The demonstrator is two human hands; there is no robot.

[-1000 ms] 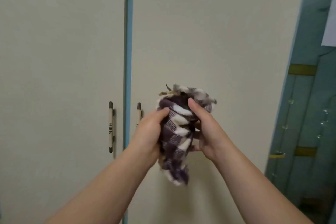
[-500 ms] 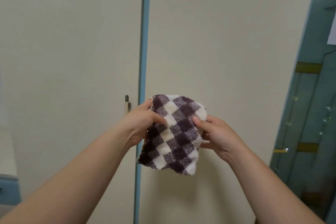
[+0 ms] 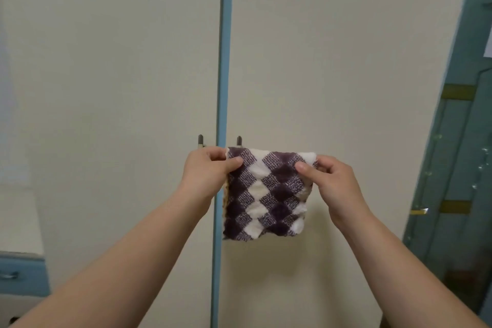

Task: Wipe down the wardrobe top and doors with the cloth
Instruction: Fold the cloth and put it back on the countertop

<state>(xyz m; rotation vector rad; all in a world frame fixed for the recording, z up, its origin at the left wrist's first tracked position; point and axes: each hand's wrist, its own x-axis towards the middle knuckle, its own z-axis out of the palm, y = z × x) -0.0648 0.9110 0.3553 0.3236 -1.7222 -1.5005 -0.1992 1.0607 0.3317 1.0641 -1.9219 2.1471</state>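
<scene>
A purple-and-white checked cloth (image 3: 266, 194) hangs flat in front of the wardrobe, folded into a rough square. My left hand (image 3: 207, 170) pinches its top left corner and my right hand (image 3: 332, 181) pinches its top right corner. Behind it stand two cream wardrobe doors, the left door (image 3: 111, 88) and the right door (image 3: 332, 61), split by a blue vertical strip (image 3: 225, 48). The tops of two slim door handles (image 3: 201, 140) show just above my left hand and the cloth. The wardrobe top is out of view.
A blue-green frame with yellow bands (image 3: 458, 141) leans at the right edge. At the lower left sits a blue drawer unit (image 3: 21, 274) with a white top.
The bunched cloth has been spread out flat and lifted between both hands. My hands moved apart to its top corners. The view shifted so the blue strip sits nearer the centre.
</scene>
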